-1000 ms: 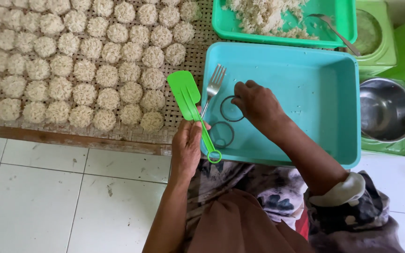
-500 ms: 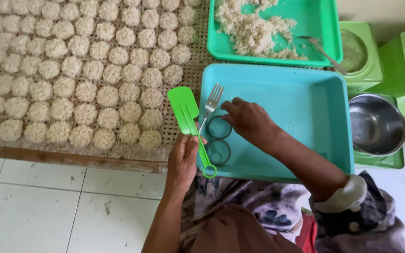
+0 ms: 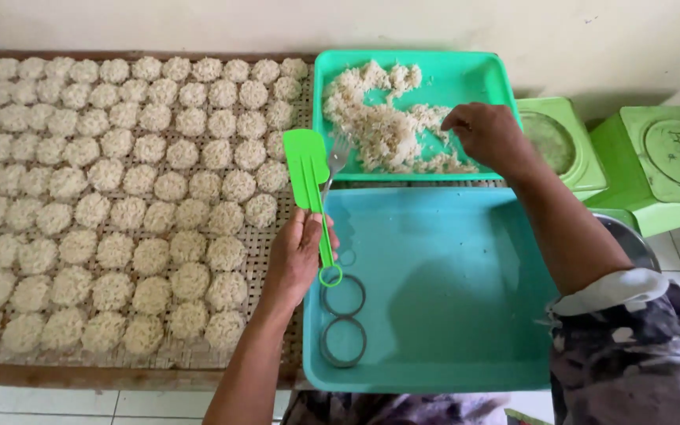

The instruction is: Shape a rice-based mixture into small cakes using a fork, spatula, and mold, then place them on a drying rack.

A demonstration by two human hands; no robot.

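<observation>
**Taking a portion of the rice mixture from the far tray**

The loose, pale cooked rice mixture [image 3: 387, 126] lies in a heap in the green plastic tray [image 3: 482, 79] at the far side, and your right hand [image 3: 485, 134] is on its right edge. The fingers are curled down into the grains; I cannot tell if they already close on a portion or only touch it.

Your left hand [image 3: 297, 256] is clamped around two handles together: the bright green flat plastic spatula [image 3: 307, 165] and the metal fork [image 3: 338, 153], whose prongs point toward the rice heap. This hand is at the left rim of the large turquoise plastic tray [image 3: 450, 315], which is near to you. Inside this tray, at its left side, two round metal ring moulds [image 3: 344, 319] lie flat, one just beside the other, and nothing is inside them.

On the left, the woven bamboo mat [image 3: 273, 236] carries many rows of round pressed rice cakes [image 3: 159, 189], close together.

I judge the step in hand is the gathering of a portion. The next move, I think, calls for a small, even amount brought to one ring, without dropping grains on the way.
</observation>
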